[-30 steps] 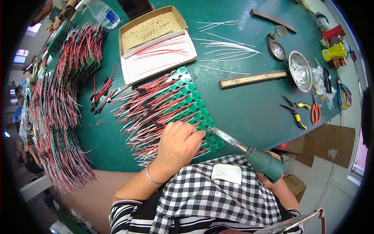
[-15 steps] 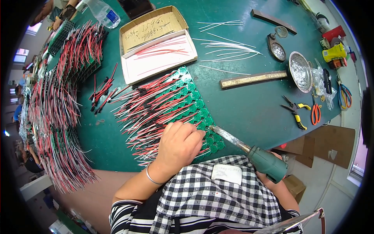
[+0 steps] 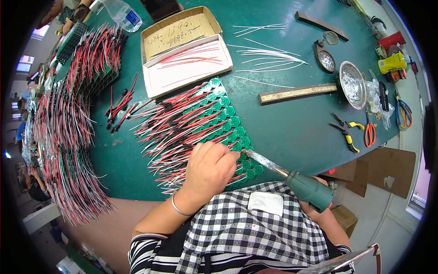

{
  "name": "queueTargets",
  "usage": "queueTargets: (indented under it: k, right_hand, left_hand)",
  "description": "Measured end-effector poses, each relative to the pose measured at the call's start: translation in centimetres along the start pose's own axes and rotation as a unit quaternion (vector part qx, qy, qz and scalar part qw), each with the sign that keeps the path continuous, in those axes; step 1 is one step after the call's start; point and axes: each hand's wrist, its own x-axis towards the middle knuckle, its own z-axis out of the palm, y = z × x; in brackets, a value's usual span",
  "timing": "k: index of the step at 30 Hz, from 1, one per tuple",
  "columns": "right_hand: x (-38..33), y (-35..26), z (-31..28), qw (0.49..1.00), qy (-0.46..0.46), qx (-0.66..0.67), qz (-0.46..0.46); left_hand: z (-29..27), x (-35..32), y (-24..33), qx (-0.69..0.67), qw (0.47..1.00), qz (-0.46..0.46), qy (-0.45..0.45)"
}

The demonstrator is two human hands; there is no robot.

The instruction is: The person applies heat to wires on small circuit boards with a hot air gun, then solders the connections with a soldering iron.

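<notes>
Pressing our left hand (image 3: pixel 211 168), fingers curled narrow, on one panel of green round circuit boards (image 3: pixel 228 119) with red and white wires, we grip one green-handled soldering iron (image 3: pixel 292 178) in our right hand (image 3: pixel 319 208). Two open boxes (image 3: pixel 185 50) lie beyond.

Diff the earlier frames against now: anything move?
Little changed. The soldering iron in the right hand slid slightly along the row of round green circuit boards, toward the person; its tip stays by the left hand's fingertips. The left hand stays pressed on the red and white wires. Pliers and solder dish unmoved.
</notes>
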Motion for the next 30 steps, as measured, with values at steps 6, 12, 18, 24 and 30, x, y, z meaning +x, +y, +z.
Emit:
queueTargets:
  k: [6, 12, 18, 24, 30]
  right_hand:
    - [0.1, 0.0, 0.1, 0.999, 0.037, -0.029, -0.016]
    - [-0.9, 1.1, 0.1, 0.996, 0.029, -0.081, -0.025]
    - [-3.7, 4.0, 1.1, 0.982, 0.003, 0.126, 0.137]
    - [-1.8, 1.8, 0.9, 0.996, 0.012, 0.063, 0.060]
    - [0.3, 0.0, -0.2, 0.999, -0.003, 0.037, -0.004]
  left_hand:
    - [0.2, 0.0, 0.0, 0.002, 1.000, -0.004, -0.002]
    - [0.1, -0.1, 0.0, 0.008, 1.000, -0.006, 0.003]
    - [0.4, -0.2, -0.1, -0.003, 1.000, 0.000, -0.006]
    - [0.1, -0.6, 0.0, 0.002, 1.000, -0.011, -0.007]
    - [0.3, -0.3, -0.1, 0.004, 1.000, -0.009, 0.000]
